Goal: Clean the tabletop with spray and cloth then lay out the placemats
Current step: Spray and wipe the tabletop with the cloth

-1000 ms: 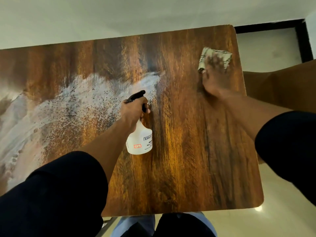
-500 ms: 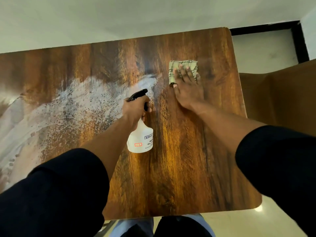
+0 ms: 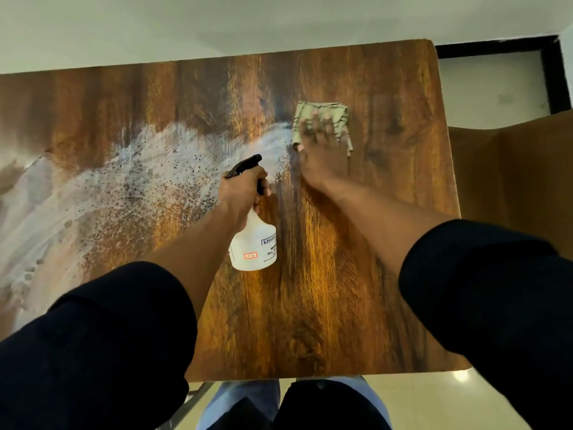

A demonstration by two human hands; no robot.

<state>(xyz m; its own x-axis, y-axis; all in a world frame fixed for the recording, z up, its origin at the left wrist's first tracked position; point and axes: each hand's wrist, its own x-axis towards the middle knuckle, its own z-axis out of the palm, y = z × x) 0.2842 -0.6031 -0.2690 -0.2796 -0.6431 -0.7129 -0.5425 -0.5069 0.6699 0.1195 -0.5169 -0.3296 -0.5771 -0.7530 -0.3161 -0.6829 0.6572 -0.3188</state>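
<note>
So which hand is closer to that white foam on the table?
About even. The left hand, holding the bottle, hangs over the foam's right part; the right hand presses the cloth at its right tip.

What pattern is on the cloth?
Pale cloth with dark crossing lines, a check; head view.

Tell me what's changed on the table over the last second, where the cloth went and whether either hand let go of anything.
The right hand slid the cloth leftward, from near the table's far right edge to the edge of the white sprayed patch, pressing it flat throughout. Nothing was let go or newly picked up. The left hand kept gripping the spray bottle in about the same spot, and the sprayed patch looks unchanged.
</note>
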